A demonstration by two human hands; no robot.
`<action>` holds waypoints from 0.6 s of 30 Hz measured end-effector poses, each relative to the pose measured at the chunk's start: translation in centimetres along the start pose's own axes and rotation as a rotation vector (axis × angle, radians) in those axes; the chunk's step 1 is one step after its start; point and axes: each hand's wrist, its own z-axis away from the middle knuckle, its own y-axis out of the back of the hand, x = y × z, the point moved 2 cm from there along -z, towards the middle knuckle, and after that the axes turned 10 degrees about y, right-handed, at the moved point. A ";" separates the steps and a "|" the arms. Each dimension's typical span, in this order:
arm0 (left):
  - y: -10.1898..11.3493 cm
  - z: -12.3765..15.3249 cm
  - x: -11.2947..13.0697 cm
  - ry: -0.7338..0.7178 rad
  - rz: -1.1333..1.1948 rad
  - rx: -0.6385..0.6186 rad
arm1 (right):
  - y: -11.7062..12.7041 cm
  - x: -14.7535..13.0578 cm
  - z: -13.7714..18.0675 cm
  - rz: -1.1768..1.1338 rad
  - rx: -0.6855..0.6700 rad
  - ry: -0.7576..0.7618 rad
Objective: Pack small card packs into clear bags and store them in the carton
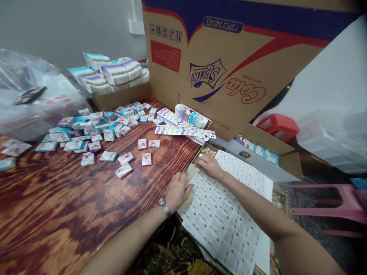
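Note:
White sheets (232, 214) printed with rows of small text blocks lie over a carton of colourful small pieces (209, 151) beside the table. A tan strip (191, 172) shows along their left edge. My left hand (177, 191), with a metal watch at the wrist, is closed around that edge, thumb over the strip. Bent fingers of my right hand (210, 167) pinch the strip's far end near the carton's corner. Exactly what lies under the fingertips is hidden.
Many small blue, purple and white boxes (109, 135) lie scattered on the wooden table (86, 214). Printed strips (183, 130) and stacked cards (197, 119) sit near a large cardboard box (177, 84). A plastic bag (37, 99) is left, a pink stool (329, 200) right.

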 end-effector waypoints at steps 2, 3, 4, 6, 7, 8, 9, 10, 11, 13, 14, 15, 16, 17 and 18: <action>-1.1 -1.7 0.0 0.050 -0.019 -0.009 | 0.1 -0.9 0.2 -0.044 0.077 0.041; -1.6 -2.2 -0.2 0.078 -0.024 -0.013 | 0.0 -1.3 0.5 -0.071 0.150 0.038; -2.0 -2.6 -0.4 0.106 -0.026 -0.011 | -0.3 -1.8 0.9 -0.099 0.238 0.014; -2.2 -3.0 -1.0 0.151 -0.024 0.000 | -1.4 -2.7 2.1 -0.158 0.400 -0.070; -2.1 -3.0 -1.2 0.162 -0.020 0.006 | -2.2 -3.1 2.8 -0.190 0.440 -0.110; -1.9 -2.9 -1.4 0.165 -0.013 0.009 | -3.1 -3.5 3.5 -0.220 0.446 -0.142; -1.7 -2.8 -1.6 0.161 -0.003 0.010 | -4.1 -3.8 4.2 -0.241 0.423 -0.167; -1.4 -2.6 -1.7 0.150 0.010 0.011 | -5.0 -4.0 4.9 -0.248 0.377 -0.194; -1.2 -2.5 -1.7 0.134 0.029 0.016 | -5.7 -4.1 5.4 -0.238 0.318 -0.227; -0.7 -2.2 -1.6 0.097 0.081 0.035 | -6.8 -4.0 6.1 -0.188 0.191 -0.298; -0.4 -2.1 -1.6 0.084 0.114 0.053 | -7.0 -3.9 6.3 -0.157 0.129 -0.323; -0.1 -2.1 -1.7 0.078 0.150 0.075 | -7.1 -3.8 6.4 -0.127 0.074 -0.336; 0.3 -2.1 -1.9 0.083 0.188 0.102 | -7.1 -3.7 6.3 -0.100 0.030 -0.334; 0.7 -2.1 -2.2 0.095 0.228 0.129 | -7.1 -3.6 6.2 -0.077 -0.003 -0.320; 1.3 -2.1 -2.7 0.114 0.269 0.157 | -7.0 -3.5 6.1 -0.058 -0.029 -0.300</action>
